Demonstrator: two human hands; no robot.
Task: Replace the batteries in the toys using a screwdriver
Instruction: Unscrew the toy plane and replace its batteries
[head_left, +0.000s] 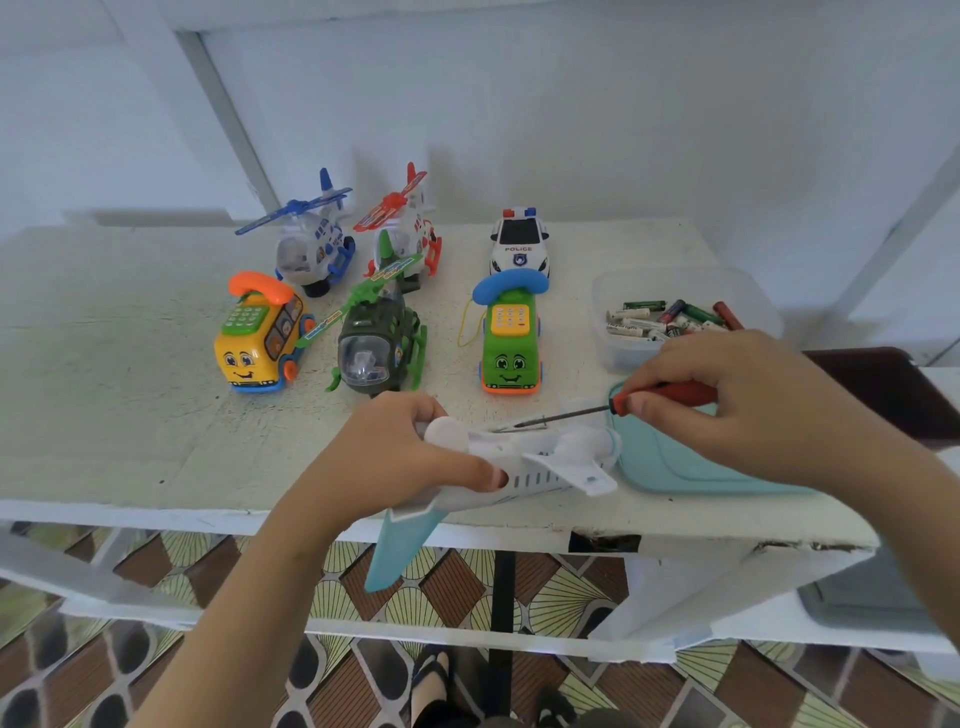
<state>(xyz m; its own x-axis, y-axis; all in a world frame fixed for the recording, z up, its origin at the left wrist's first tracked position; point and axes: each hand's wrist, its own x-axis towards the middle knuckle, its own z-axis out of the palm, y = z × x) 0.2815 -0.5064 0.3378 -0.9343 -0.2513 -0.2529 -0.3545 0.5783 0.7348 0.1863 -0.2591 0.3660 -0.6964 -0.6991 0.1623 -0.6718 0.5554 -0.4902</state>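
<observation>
1. Our left fingers (480, 474) are curled round the white toy airplane (535, 470). The left hand (395, 452) grips it tilted over the near edge of the table (130, 389), with the teal tail hanging below that edge.
2. Our right fingers (652, 402) pinch the red handle of the screwdriver (582, 413). The right hand (753, 405) lays its tip against the plane's upturned face, though the screw itself is too small to make out.
3. We judge this to be the unscrewing step on the plane. No cover lies loose beside it and no cell is out of it.
4. The batteries (670, 319) lie heaped in a clear tray (605, 296) just behind our right hand, and we cannot tell fresh from spent.
5. Six more toys stand upright behind the plane, from the yellow phone bus (260, 338) to the police car (519, 244). Nothing shows whether any has been done, so we reckon most of the job may remain.
</observation>
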